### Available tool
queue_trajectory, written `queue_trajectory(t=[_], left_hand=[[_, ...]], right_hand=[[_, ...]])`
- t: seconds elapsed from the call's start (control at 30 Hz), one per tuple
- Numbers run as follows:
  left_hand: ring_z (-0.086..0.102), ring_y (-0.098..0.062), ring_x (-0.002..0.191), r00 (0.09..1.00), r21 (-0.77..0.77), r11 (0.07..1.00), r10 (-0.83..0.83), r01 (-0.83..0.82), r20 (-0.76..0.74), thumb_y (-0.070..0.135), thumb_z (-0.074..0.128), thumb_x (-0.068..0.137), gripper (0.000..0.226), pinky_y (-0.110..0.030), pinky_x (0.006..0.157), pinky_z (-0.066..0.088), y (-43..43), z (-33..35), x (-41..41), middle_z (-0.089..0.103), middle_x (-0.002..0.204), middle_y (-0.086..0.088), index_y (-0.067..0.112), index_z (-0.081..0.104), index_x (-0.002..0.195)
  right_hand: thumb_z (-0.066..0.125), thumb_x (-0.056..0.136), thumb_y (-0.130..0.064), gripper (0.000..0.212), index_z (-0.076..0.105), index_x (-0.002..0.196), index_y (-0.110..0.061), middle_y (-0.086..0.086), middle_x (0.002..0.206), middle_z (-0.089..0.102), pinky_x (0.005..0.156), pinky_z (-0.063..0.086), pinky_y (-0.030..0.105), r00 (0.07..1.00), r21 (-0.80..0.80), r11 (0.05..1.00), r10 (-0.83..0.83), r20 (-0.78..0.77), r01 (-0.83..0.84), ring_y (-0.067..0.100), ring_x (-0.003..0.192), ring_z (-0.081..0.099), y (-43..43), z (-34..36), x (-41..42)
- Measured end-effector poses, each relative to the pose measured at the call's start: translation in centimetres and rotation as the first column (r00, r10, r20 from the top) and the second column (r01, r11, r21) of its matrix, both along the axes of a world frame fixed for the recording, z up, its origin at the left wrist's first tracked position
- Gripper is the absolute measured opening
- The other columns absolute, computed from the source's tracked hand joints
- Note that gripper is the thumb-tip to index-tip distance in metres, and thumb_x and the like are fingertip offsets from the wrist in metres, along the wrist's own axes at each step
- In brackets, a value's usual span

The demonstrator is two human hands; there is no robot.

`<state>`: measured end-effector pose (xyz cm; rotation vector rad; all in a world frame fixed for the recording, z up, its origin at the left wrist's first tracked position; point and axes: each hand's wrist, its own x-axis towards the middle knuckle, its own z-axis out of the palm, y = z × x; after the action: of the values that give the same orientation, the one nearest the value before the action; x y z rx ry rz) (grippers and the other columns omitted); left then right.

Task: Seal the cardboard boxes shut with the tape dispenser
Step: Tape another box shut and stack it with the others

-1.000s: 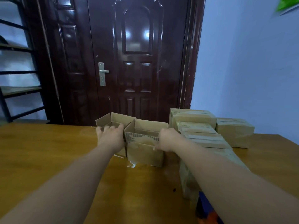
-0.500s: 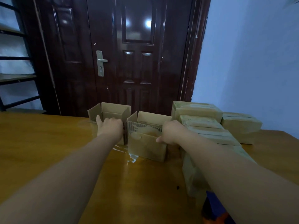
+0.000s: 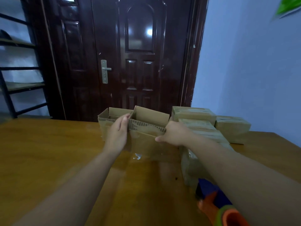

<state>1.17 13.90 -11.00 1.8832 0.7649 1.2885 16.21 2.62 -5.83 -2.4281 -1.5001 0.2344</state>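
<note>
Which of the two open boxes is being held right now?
The right-hand open box, beside the taped boxes: left hand against its left side, right hand gripping its right end. The other open box stands to its left.

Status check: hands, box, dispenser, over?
Left hand flat on left side of open box. Right hand grips its right edge. Top open, untaped. Tape dispenser on table, under right forearm.
</note>
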Motion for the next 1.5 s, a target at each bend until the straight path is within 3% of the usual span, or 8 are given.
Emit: queue_trajectory(t=[0.27,0.43,0.7,0.87,1.0,1.27,1.37,1.5], left_hand=[[0.046,0.009,0.109,0.993,-0.046,0.992,-0.118,0.120,0.028,0.053,0.025,0.091,0.057,-0.003,0.086,0.033,-8.7,-2.0,-4.5,0.054,0.124,0.015,0.020,0.067,0.112],[0.058,-0.003,0.098,0.977,-0.289,0.937,-0.159,0.195,0.141,0.039,0.050,0.093,0.022,-0.017,0.072,0.046,-11.5,-3.2,-7.3,0.065,0.103,0.016,0.031,0.065,0.108],[0.059,-0.003,0.092,0.993,-0.240,0.965,-0.096,0.111,0.070,0.038,0.051,0.093,0.021,-0.007,0.062,0.044,-13.8,-4.8,-8.7,0.065,0.106,0.007,0.029,0.065,0.106],[0.062,-0.011,0.099,0.991,-0.191,0.975,-0.099,0.114,0.090,0.052,0.049,0.087,0.029,-0.018,0.074,0.051,-13.7,-6.7,-8.9,0.065,0.108,0.005,0.033,0.068,0.098],[0.057,-0.025,0.109,0.997,-0.140,0.989,-0.044,0.053,0.065,0.072,0.044,0.083,0.044,-0.052,0.088,0.050,-12.5,-8.6,-8.6,0.065,0.110,0.008,0.039,0.068,0.101],[0.054,-0.025,0.109,0.993,-0.092,0.996,0.009,0.002,0.119,0.066,0.032,0.090,0.048,-0.051,0.092,0.045,-13.3,-8.8,-8.0,0.064,0.105,0.009,0.035,0.069,0.097],[0.058,-0.025,0.107,0.982,-0.166,0.980,-0.081,0.110,0.170,0.067,0.031,0.090,0.042,-0.050,0.092,0.049,-13.9,-8.3,-8.2,0.064,0.108,0.000,0.046,0.068,0.092],[0.050,-0.015,0.126,0.869,-0.293,0.849,-0.321,0.440,0.375,0.068,0.070,0.066,0.050,-0.040,0.097,0.047,-13.9,-7.5,-9.8,0.055,0.134,0.009,0.033,0.075,0.101]], right_hand=[[0.063,0.087,-0.044,0.038,0.064,0.114,-0.017,0.001,0.103,0.065,0.073,0.050,0.024,0.992,0.031,0.996,0.086,-0.089,-0.083,0.012,0.090,0.061,-7.1,-0.5,-5.4],[0.067,0.082,-0.051,0.092,0.010,0.152,-0.031,0.001,0.141,0.049,0.092,0.049,0.031,0.997,0.228,0.973,0.053,-0.052,-0.040,0.019,0.120,0.053,-11.1,-2.3,-8.4],[0.059,0.086,-0.052,0.079,0.021,0.151,-0.029,-0.004,0.145,0.045,0.107,0.041,0.036,0.941,0.414,0.910,0.116,-0.317,0.027,0.013,0.133,0.042,-13.0,-7.7,-9.2],[0.051,0.079,-0.072,0.082,0.012,0.148,-0.047,-0.010,0.150,0.032,0.111,0.032,0.037,0.852,0.488,0.867,0.182,-0.490,0.095,0.010,0.136,0.031,-12.6,-10.4,-9.6],[0.046,0.067,-0.087,0.072,0.011,0.129,-0.075,-0.014,0.151,0.030,0.113,0.030,0.049,0.797,0.549,0.819,0.214,-0.566,0.170,0.011,0.141,0.025,-11.8,-12.8,-9.9],[0.056,0.071,-0.079,0.060,0.028,0.124,-0.075,-0.016,0.148,0.034,0.113,0.032,0.045,0.668,0.592,0.767,0.308,-0.677,0.247,0.009,0.137,0.031,-11.5,-13.3,-10.1],[0.052,0.068,-0.084,0.062,0.024,0.123,-0.077,-0.015,0.148,0.033,0.114,0.029,0.046,0.675,0.585,0.769,0.290,-0.679,0.259,0.009,0.137,0.030,-11.4,-13.6,-10.0],[0.045,0.064,-0.090,0.075,0.011,0.129,-0.076,-0.016,0.154,0.023,0.117,0.020,0.050,0.721,0.608,0.760,0.287,-0.631,0.229,0.011,0.144,0.017,-11.4,-14.0,-10.1]])
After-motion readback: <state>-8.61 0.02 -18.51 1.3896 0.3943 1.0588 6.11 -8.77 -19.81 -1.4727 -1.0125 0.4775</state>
